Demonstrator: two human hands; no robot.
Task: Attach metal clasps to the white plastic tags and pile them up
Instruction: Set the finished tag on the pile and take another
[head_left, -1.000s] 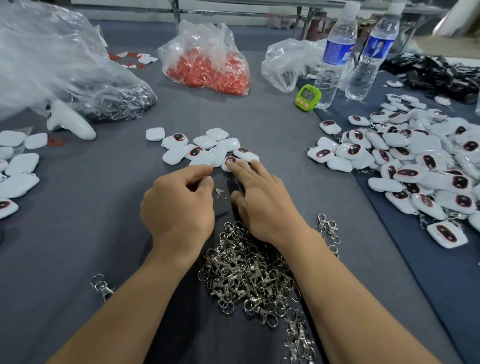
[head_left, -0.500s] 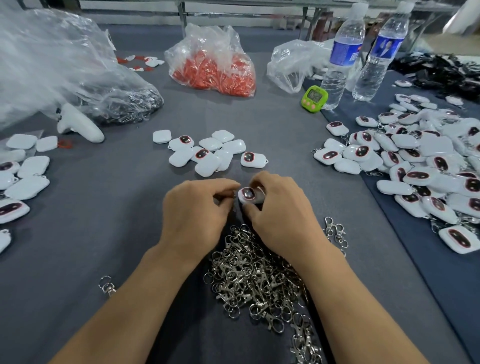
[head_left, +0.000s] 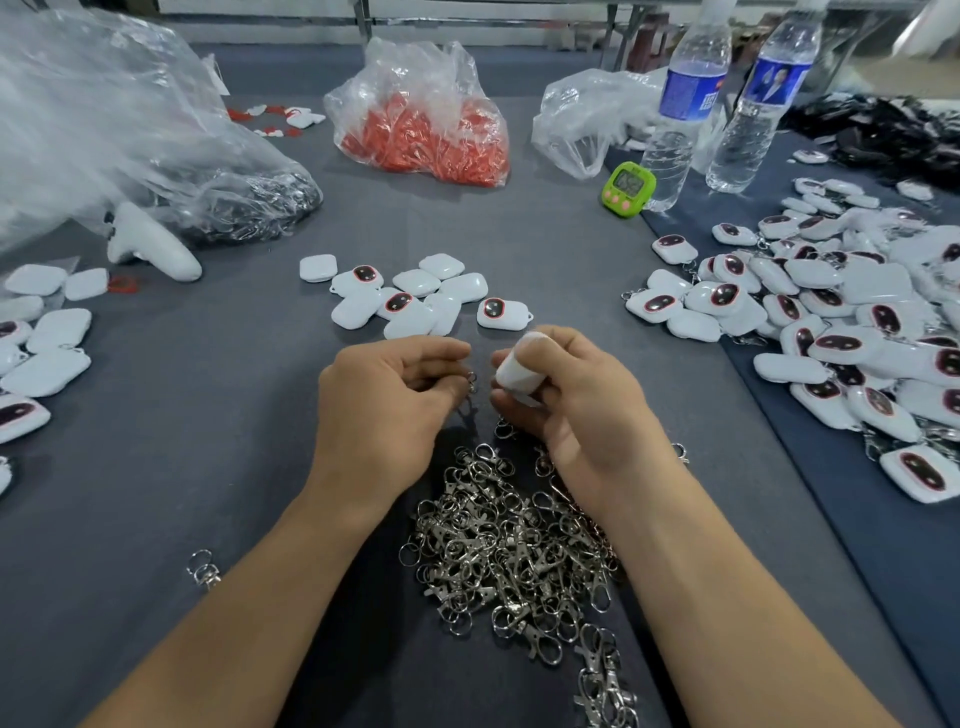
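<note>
Since the two had to be joined, I held the white tag in my right hand, fingers curled round it, its end turned toward the metal clasp pinched in my left hand just beside it. Both wrists bent inward above the clasp heap; bare tags lay beyond, the finished pile at my right.

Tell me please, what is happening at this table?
A person is fitting metal clasps to white tags. The right hand holds one white tag, and the left hand pinches a clasp beside it; they seem not yet joined. A heap of loose clasps lies on the grey table between the forearms. A small group of tags waits just ahead, and a large pile of tags lies to the right.
</note>
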